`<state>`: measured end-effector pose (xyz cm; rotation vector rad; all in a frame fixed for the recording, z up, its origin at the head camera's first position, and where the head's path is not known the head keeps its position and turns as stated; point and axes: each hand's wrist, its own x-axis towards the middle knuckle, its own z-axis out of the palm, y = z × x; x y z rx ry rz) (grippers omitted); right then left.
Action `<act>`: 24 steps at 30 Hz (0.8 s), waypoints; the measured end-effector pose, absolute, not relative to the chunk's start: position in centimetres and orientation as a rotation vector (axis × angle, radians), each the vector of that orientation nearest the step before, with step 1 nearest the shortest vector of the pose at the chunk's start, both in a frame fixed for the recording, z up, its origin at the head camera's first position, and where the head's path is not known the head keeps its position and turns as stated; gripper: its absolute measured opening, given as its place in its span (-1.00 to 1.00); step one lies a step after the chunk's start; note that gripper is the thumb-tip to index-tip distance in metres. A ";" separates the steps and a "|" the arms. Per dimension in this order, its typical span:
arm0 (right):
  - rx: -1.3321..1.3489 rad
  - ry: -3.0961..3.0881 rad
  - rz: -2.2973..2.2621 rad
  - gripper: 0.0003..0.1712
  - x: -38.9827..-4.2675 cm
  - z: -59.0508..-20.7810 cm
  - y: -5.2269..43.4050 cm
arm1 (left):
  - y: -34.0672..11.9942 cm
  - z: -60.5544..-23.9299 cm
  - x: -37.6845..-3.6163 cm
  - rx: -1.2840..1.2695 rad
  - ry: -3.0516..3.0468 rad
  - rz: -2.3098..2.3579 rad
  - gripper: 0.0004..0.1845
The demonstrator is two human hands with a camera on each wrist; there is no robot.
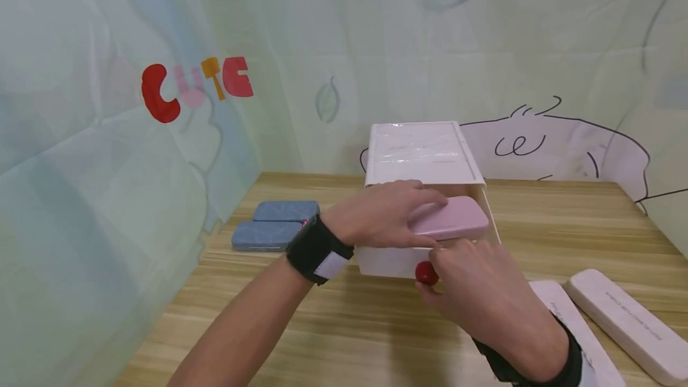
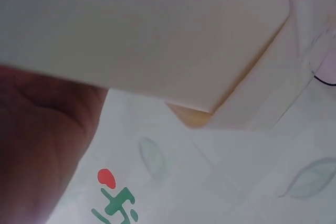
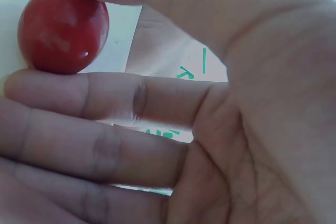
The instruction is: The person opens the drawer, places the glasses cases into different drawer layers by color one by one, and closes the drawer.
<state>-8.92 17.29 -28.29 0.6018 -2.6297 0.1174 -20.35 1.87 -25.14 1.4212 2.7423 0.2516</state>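
Observation:
A white box (image 1: 414,151) has its drawer (image 1: 384,263) pulled out toward me. My left hand (image 1: 376,214) reaches over the drawer and grips a smooth pink case (image 1: 459,218) by its left end, the thumb on the near side and fingers on the far side. The case lies tilted at the drawer's opening; its underside is hidden. In front, my right hand (image 1: 484,285) pinches the round red knob (image 3: 63,30) of the drawer between thumb and index finger. A pale box wall (image 2: 157,35) covers much of the left wrist view, hiding the left fingers.
Two blue cases (image 1: 286,211) lie side by side on the wooden table (image 1: 344,327), left of the box. Two long white cases (image 1: 626,318) lie at the right, one partly behind my right wrist. A printed cloth (image 1: 322,28) hangs behind and at the sides.

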 end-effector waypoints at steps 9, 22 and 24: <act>0.605 -2.626 0.125 -0.61 -8.9 -28.2 17.0 | 1.9 -25.8 -20.9 1.442 2.713 0.330 -0.39; 0.539 -2.733 0.071 -0.55 -8.9 -28.3 17.0 | 2.0 -26.3 -21.1 1.383 2.636 0.396 -0.47; 0.529 -2.754 0.066 -0.56 -9.0 -28.3 17.1 | 2.1 -26.3 -21.1 1.378 2.628 0.400 -0.48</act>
